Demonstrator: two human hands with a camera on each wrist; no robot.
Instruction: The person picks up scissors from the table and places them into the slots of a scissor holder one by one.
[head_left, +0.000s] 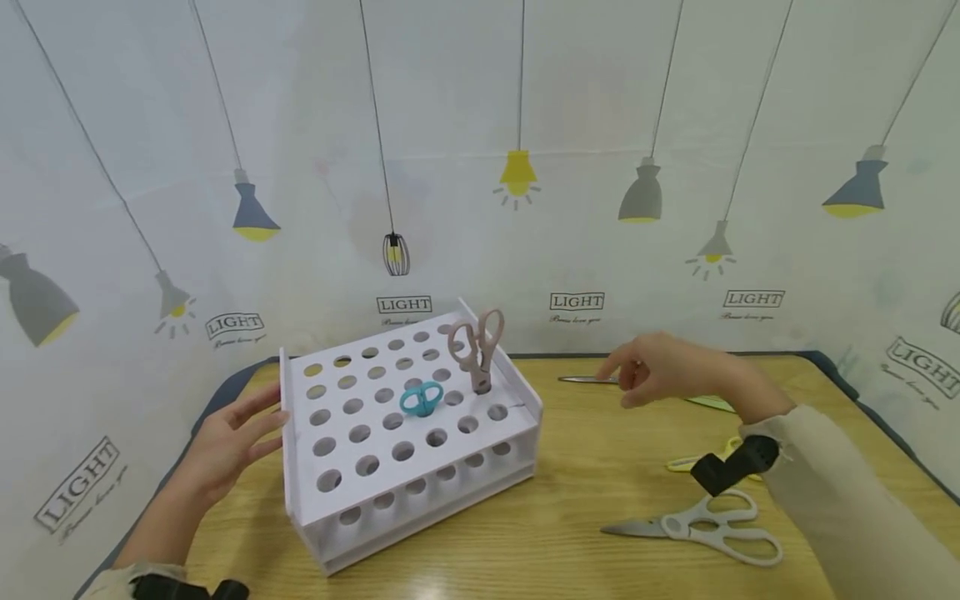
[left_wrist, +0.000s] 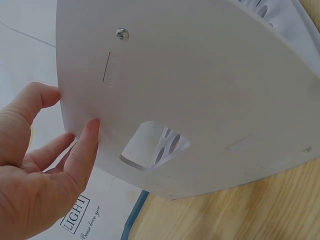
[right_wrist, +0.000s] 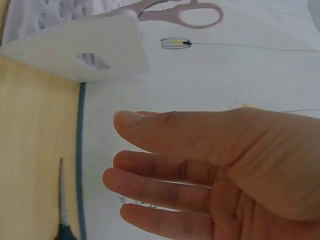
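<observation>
My left hand (head_left: 221, 446) touches the left side panel of a white rack (head_left: 307, 500) with its fingertips. In the left wrist view those fingers lie against the panel's edge and outer face. Rows of round holes cover the rack's top; pinkish-beige scissors (head_left: 480, 354) and small teal scissors (head_left: 422, 400) stand in it, handles up. My right hand (head_left: 663, 371) hovers over the back of the table, fingers relaxed with nothing between them. Below its fingertips lies a pair of scissors with a narrow silver blade (head_left: 585, 379); the right wrist view shows its dark handle (right_wrist: 64, 232).
White scissors (head_left: 701, 527) lie at the front right of the wooden table (head_left: 570, 550). Behind them are a yellow-handled tool (head_left: 681, 464) and a green item (head_left: 712, 402), both partly hidden by the right arm. A lamp-printed cloth (head_left: 450, 100) hangs behind.
</observation>
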